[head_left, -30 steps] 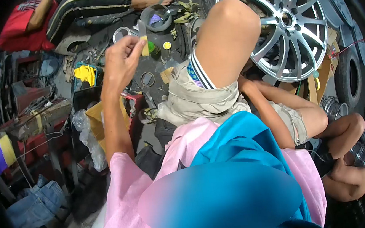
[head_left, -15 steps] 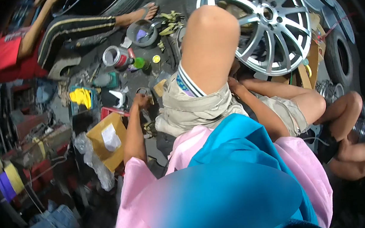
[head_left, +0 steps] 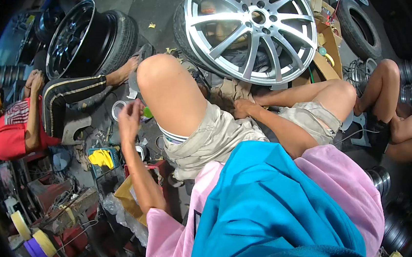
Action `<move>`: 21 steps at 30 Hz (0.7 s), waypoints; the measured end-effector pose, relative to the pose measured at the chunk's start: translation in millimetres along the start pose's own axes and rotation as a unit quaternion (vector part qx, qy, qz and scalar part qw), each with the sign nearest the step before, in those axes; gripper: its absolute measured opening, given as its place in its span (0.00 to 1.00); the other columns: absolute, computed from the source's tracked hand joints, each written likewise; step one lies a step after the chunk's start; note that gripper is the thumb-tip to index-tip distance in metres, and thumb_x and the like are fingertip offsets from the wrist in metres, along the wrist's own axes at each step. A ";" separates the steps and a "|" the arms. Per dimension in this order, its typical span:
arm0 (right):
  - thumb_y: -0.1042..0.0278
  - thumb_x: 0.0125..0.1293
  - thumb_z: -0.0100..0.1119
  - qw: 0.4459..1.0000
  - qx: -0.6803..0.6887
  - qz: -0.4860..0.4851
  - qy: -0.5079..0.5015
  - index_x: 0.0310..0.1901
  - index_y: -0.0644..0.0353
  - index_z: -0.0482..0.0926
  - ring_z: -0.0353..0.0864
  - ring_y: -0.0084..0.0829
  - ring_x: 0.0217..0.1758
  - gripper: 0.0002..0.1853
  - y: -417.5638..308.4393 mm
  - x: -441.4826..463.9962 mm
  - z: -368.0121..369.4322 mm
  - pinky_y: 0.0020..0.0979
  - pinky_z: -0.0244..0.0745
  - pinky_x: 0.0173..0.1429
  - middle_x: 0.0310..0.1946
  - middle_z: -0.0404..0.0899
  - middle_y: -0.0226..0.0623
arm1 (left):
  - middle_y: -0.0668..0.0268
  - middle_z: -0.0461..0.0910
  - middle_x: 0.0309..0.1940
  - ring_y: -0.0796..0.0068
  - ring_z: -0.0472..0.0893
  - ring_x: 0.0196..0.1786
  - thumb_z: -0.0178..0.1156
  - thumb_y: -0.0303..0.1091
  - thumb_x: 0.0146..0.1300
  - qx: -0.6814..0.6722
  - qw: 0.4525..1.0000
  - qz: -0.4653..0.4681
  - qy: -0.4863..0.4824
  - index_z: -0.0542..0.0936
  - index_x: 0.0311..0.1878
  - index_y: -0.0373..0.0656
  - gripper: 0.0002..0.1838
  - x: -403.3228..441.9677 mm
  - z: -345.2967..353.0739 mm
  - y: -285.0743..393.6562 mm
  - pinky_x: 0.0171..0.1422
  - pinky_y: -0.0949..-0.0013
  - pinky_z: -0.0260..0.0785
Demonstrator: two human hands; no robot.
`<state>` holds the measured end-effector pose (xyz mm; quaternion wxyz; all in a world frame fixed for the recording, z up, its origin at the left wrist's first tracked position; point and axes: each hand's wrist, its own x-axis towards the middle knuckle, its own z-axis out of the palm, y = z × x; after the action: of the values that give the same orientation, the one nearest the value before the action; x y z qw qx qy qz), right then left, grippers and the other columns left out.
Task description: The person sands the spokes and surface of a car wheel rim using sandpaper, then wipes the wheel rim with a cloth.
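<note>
My left hand (head_left: 131, 120) is raised beside my bent left knee, next to an open round can (head_left: 118, 109). Its fingers are bent together, and anything between them is too small to make out. Low between my legs, my right hand (head_left: 246, 108) is closed at the edge of a crumpled brown cloth (head_left: 230, 95). Past my legs a large silver multi-spoke wheel rim (head_left: 258, 18) lies face up above a tire, with neither hand on it. Close to my left fingers shows a bit of a green bottle (head_left: 147, 112).
A person in red (head_left: 8, 131) sits at the left near a dark rim (head_left: 73, 39) and tire. Another person's bent leg (head_left: 379, 86) is at the right. A tire (head_left: 358, 29) and cardboard box (head_left: 326, 52) stand right of the wheel. A yellow cloth (head_left: 101, 158) lies in a bin.
My left hand has moved up and forward toward the can. My right hand now shows more fully, with brown cloth beside it. The view has shifted, putting the wheel farther left.
</note>
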<state>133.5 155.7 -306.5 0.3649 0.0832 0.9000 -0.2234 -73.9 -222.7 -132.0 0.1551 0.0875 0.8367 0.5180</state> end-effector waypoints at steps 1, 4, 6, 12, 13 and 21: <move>0.63 0.58 0.61 1.000 0.016 0.009 0.004 0.43 0.67 0.90 0.89 0.52 0.55 0.18 -4.6 -4.5 -4.7 0.45 0.83 0.59 0.49 0.88 0.58 | 0.71 0.84 0.35 0.85 0.77 0.34 0.60 0.39 0.80 -0.002 0.999 0.033 -0.007 0.85 0.48 0.34 0.15 0.7 -9.2 23.5 0.38 0.77 0.68; 0.61 0.60 0.60 1.000 0.020 -0.005 0.004 0.44 0.70 0.89 0.89 0.53 0.54 0.20 -24.3 -25.4 -28.7 0.46 0.83 0.58 0.49 0.87 0.60 | 0.69 0.85 0.38 0.85 0.79 0.38 0.59 0.37 0.80 -0.029 0.999 -0.002 0.046 0.85 0.49 0.32 0.15 -21.3 -10.0 99.0 0.44 0.78 0.72; 0.59 0.61 0.60 0.999 0.036 -0.030 0.014 0.44 0.71 0.88 0.88 0.54 0.54 0.21 -34.1 -29.0 -36.7 0.47 0.83 0.58 0.48 0.87 0.61 | 0.68 0.85 0.38 0.83 0.81 0.40 0.59 0.35 0.81 -0.019 0.996 0.077 0.048 0.85 0.52 0.32 0.14 -27.9 -13.9 112.8 0.48 0.78 0.73; 0.57 0.74 0.59 0.922 0.276 -0.255 0.098 0.46 0.65 0.83 0.86 0.42 0.40 0.16 -54.4 -74.8 -62.0 0.39 0.77 0.50 0.37 0.86 0.53 | 0.63 0.86 0.42 0.81 0.82 0.42 0.59 0.30 0.79 -0.071 0.985 0.148 0.058 0.84 0.49 0.29 0.12 -55.1 2.3 182.2 0.52 0.75 0.76; 0.57 0.74 0.59 0.921 0.275 -0.257 0.100 0.46 0.65 0.83 0.86 0.42 0.40 0.16 -56.7 -88.9 -69.0 0.39 0.77 0.50 0.37 0.86 0.53 | 0.63 0.86 0.43 0.81 0.82 0.42 0.59 0.30 0.79 -0.076 0.980 0.177 0.049 0.84 0.49 0.29 0.11 -56.6 3.8 194.6 0.52 0.75 0.76; 0.56 0.80 0.58 0.754 0.609 -0.242 0.048 0.47 0.64 0.84 0.81 0.15 0.39 0.17 -91.0 -238.4 -172.1 0.24 0.76 0.43 0.34 0.85 0.29 | 0.58 0.88 0.47 0.70 0.86 0.48 0.70 0.40 0.70 0.114 0.933 0.226 -0.257 0.85 0.57 0.35 0.20 -44.8 93.7 263.2 0.56 0.66 0.78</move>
<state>170.0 157.8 -0.9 0.1268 0.0780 0.5805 -0.8006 -2.9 -39.9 72.0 0.2325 0.4220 0.7795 0.4004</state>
